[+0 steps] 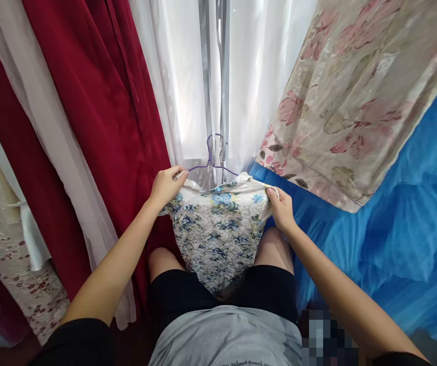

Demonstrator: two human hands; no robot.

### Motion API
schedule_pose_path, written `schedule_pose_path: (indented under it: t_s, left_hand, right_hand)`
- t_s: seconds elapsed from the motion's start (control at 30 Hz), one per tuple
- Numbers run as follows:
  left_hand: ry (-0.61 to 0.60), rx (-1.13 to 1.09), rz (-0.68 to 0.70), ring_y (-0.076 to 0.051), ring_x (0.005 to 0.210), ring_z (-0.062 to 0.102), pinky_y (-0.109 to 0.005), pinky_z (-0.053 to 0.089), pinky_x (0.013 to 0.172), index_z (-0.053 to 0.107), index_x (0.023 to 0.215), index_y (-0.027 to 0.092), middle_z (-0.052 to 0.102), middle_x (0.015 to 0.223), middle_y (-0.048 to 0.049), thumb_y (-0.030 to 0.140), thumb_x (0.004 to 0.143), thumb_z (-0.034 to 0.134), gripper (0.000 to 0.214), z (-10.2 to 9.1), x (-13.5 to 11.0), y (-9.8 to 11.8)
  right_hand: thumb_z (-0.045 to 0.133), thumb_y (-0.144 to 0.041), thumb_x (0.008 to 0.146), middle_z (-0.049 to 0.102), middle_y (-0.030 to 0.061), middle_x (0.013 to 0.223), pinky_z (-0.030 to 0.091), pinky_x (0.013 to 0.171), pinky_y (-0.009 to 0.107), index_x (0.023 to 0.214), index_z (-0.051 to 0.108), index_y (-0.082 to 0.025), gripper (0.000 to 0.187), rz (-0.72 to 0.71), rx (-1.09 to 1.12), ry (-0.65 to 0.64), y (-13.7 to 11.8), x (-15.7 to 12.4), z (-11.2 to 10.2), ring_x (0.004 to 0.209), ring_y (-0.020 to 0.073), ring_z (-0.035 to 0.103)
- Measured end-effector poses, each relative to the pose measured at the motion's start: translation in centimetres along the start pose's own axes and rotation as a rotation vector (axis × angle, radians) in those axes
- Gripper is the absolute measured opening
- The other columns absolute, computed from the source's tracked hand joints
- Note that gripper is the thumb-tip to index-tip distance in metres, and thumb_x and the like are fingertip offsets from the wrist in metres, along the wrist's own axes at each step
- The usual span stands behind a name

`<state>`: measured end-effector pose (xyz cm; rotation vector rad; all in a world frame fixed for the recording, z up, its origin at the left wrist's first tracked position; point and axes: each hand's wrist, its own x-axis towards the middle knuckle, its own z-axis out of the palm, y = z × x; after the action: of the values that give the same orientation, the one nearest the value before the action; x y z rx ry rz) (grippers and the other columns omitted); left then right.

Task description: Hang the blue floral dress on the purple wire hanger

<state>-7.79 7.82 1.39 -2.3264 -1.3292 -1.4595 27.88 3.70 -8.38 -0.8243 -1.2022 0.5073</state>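
A white shirt with a blue floral print hangs spread out in front of my legs. Inside its neckline sits a thin purple clothes hanger, whose hook points up and away from me. My left hand pinches the shirt at its left shoulder, thumb on top. At the opposite shoulder, my right hand grips the cloth between thumb and fingers. The ends of the hanger are hidden under the fabric.
Dark red drapes hang on the left beside sheer white fabric. White curtains are straight ahead. To the right hang a beige floral cloth and ruffled blue tulle.
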Motion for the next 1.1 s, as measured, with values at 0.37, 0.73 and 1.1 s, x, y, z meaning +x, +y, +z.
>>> schedule_pose_path:
  t_s: [0.37,0.73,1.1]
  left_hand:
    - [-0.033,-0.138,-0.016,-0.015,0.064,0.052,-0.025,0.035,0.060,0.076,0.080,0.014,0.065,0.067,-0.0022,0.049,0.090,0.064,0.038,0.1,0.0,1.9]
    - [-0.005,0.223,-0.077,-0.020,0.070,0.057,-0.027,0.029,0.063,0.071,0.089,0.019,0.068,0.076,-0.0053,0.054,0.095,0.055,0.039,-1.0,0.0,0.2]
    - [0.048,0.134,-0.141,-0.018,0.065,0.050,-0.026,0.030,0.064,0.063,0.084,0.021,0.061,0.072,-0.0031,0.056,0.100,0.045,0.042,2.2,-0.3,-3.2]
  right_hand:
    - [0.068,-0.033,0.076,0.063,-0.0008,0.071,0.038,0.057,0.027,0.088,0.075,-0.022,0.017,-0.066,-0.011,0.034,-4.8,3.0,-2.2,0.062,0.0155,0.051]
    - [0.059,-0.026,0.076,0.056,-0.0021,0.067,0.035,0.056,0.026,0.086,0.069,-0.019,0.016,-0.024,-0.005,-0.021,-9.6,3.9,2.8,0.059,0.0140,0.045]
    - [0.060,-0.033,0.087,0.059,-0.0008,0.073,0.042,0.068,0.029,0.082,0.066,-0.019,0.017,-0.124,-0.007,-0.033,-11.1,6.0,4.5,0.070,0.0164,0.052]
